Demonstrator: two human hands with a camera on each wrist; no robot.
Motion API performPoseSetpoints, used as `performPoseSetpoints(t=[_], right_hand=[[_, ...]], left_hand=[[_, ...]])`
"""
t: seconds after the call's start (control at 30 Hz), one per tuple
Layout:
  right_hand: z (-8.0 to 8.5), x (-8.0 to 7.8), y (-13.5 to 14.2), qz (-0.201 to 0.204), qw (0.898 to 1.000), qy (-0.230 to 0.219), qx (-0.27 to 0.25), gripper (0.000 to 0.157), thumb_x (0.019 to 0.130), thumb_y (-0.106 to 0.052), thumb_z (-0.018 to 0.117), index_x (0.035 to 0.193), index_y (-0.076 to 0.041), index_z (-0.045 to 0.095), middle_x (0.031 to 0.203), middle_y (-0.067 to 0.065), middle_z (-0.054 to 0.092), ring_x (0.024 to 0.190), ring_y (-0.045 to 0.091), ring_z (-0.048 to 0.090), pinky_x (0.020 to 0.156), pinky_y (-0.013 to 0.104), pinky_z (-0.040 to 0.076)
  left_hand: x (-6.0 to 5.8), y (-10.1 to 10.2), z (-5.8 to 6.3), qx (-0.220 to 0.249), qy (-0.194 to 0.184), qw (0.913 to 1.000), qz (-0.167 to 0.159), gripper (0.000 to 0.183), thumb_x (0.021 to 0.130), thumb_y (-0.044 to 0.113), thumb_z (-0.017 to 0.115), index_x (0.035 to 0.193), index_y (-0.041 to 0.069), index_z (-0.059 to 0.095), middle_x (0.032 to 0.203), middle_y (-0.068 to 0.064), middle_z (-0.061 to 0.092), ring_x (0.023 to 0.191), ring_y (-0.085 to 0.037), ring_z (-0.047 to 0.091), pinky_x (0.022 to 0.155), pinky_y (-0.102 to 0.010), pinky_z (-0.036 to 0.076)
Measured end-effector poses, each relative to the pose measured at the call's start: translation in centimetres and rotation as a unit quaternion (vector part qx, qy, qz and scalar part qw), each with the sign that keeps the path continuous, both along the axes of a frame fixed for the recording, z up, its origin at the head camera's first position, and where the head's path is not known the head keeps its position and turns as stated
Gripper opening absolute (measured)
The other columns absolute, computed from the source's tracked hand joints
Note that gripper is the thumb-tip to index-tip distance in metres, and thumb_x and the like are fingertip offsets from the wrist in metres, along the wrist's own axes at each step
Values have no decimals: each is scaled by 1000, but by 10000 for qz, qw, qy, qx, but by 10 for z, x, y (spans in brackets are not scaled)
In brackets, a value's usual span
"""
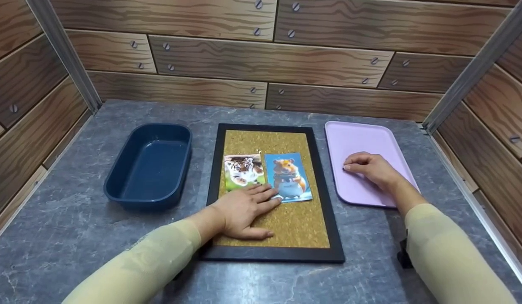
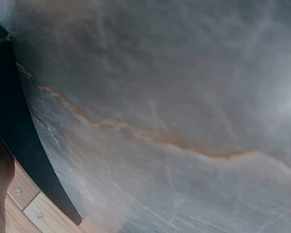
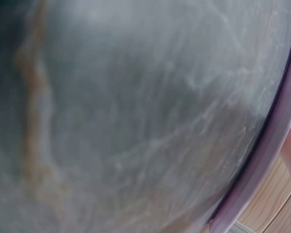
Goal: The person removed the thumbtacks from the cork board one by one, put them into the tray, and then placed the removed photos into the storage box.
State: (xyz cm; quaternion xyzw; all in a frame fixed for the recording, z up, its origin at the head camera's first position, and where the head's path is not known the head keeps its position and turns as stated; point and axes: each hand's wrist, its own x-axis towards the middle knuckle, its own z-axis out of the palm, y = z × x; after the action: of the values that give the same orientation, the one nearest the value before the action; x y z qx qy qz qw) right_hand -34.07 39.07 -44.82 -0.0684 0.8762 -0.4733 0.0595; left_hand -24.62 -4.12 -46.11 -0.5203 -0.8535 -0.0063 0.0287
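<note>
A left hand (image 1: 244, 211) lies flat on a corkboard (image 1: 296, 228), fingers over the lower edge of a tiger print (image 1: 242, 166) beside a hamster print (image 1: 289, 177), apparently steadying it for fastening. Over a lilac tray (image 1: 364, 135), the right hand (image 1: 372, 169) pinches a small dark item (image 1: 344, 169), too tiny to identify; the next move seems to call for carrying it across.

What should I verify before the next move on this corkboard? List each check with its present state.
1. Tiger picture on the corkboard, inside its black frame: ok.
2. Hamster picture beside it, on the corkboard: ok.
3. Left hand on the tiger picture: ok, fingers across its lower part.
4. Tiger picture uncovered: not ok, that hand hides its lower edge.
5. Right hand gripping something over the lilac tray: cannot tell; only a dark speck shows.
</note>
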Motion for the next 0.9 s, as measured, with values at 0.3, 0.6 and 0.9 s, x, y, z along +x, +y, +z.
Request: performPoseSetpoints(t=[0.3,0.6,0.9], right_hand=[[-2,-3,0,-76,9996,-119,-254,35,99,-15,77,121,11,70,110,-10,71,105,7,54,89,16,40],[2,-2,1,-158,9988,-267,-374,41,99,-22,79,128,6,70,108,-16,72,105,8,54,84,20,41],[7,-4,2,-172,9981,-262,-536,45,101,-21,76,134,8,66,109,-18,72,106,5,54,85,20,42]], left_hand=[[0,-3,0,-3,38,10000,23,86,105,71,38,169,13,30,173,-11,29,160,-30,25,129,-42,22],[0,-2,0,-9,-20,10000,0,87,105,71,36,169,13,29,173,-12,27,160,-31,24,130,-42,21],[0,0,0,-55,-8,10000,5,87,105,72,35,169,14,28,174,-11,27,160,-30,23,130,-42,20]])
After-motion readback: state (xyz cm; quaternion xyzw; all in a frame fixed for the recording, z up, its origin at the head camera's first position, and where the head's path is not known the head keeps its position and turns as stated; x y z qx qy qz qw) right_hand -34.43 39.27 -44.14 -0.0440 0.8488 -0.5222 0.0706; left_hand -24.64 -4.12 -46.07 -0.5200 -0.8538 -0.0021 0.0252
